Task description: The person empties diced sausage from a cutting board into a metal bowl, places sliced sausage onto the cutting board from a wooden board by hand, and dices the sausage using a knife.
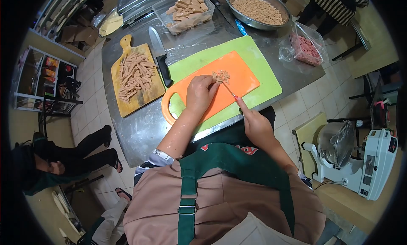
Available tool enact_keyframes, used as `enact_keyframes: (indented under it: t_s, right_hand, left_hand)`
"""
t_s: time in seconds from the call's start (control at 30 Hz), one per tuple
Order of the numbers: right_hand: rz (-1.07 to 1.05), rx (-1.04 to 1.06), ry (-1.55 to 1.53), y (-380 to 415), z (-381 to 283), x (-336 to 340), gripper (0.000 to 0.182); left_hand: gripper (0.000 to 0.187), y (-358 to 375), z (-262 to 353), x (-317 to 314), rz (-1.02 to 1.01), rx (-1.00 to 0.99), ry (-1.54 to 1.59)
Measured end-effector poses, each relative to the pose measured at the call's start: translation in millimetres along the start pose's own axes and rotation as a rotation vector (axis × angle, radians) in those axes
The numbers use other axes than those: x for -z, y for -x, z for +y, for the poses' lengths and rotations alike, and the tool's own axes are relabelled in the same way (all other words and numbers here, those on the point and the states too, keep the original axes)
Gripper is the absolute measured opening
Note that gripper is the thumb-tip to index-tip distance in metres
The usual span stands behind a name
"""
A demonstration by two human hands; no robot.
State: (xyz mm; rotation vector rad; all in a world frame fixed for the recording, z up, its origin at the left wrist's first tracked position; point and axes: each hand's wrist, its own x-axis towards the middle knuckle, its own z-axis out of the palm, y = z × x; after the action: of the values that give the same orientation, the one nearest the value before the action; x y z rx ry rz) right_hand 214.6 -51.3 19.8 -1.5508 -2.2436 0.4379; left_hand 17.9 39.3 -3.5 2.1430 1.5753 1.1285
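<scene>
Fingers: on my left hand [200, 93], bent and pressed together beside the chopped pieces [223, 76]; whether they pinch any, I cannot tell. On my right hand [259, 130], curled round the handle of the small knife [228, 90]. Chopped pieces: on the orange board [239, 77], at the blade; I judge them light, soft, slightly slippery, best held from the side, fingertips tucked. Brown strips [136, 71]: left of the orange board. Steel bowl [271, 26]: beyond it, rightward.
</scene>
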Motion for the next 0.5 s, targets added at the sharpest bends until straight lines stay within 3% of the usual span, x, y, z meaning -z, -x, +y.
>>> enact_keyframes:
  t_s: [0.13,0.33,0.4,0.5]
  right_hand:
    - [0.04,-0.002,-0.103,-12,0,4,0.058]
    - [-0.015,0.013,-0.118,-45,-7,-11,0.059]
    - [-0.134,-0.067,-0.037,-52,-12,-10,0.06]
    - [-0.104,-0.043,-0.052,-49,-7,-13,0.061]
  left_hand:
    - [0.015,0,2,3,-0.004,-0.031,0.016]
    - [0.011,1,3,1,-0.014,-0.009,0.002]
    - [0.011,1,2,0,-0.003,-0.018,0.009]
    - [0.011,1,2,0,-0.005,-0.024,-0.009]
